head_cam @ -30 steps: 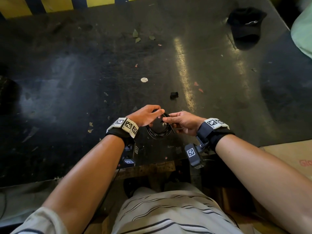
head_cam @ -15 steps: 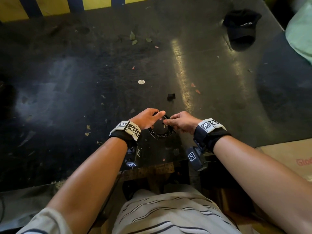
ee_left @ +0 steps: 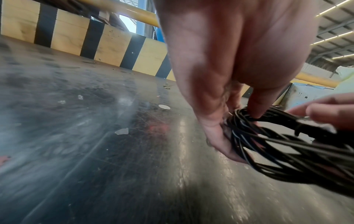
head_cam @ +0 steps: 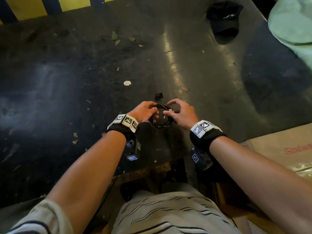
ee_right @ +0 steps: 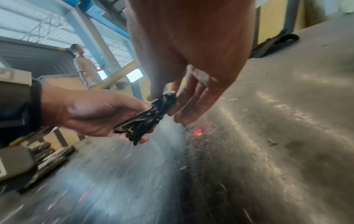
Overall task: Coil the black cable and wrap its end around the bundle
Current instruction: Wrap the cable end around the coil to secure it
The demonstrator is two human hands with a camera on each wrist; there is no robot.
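The black cable point(head_cam: 160, 123) is wound into a small round coil, held just above the dark table point(head_cam: 67, 81) near its front edge. My left hand point(head_cam: 145, 112) grips the coil's left side; in the left wrist view its thumb point(ee_left: 256, 106) presses on top of the strands point(ee_left: 287, 151) with the fingers curled beneath. My right hand point(head_cam: 180, 112) meets the coil from the right. In the right wrist view its thumb and fingers point(ee_right: 184, 100) pinch the cable point(ee_right: 145, 121) at the top of the bundle. The index finger arches above. The cable's end is hidden among the strands.
A black cap point(head_cam: 222, 21) lies at the far right of the table. A small black block point(head_cam: 158, 96) and a white disc point(head_cam: 127, 83) sit just beyond my hands. A cardboard box point(head_cam: 287, 149) is at my right, and a yellow-and-black barrier point(head_cam: 25, 7) runs along the back.
The coil has turned a little between my hands. My right hand has shifted its hold toward the coil's top, index finger lifted. My left hand keeps its grip.
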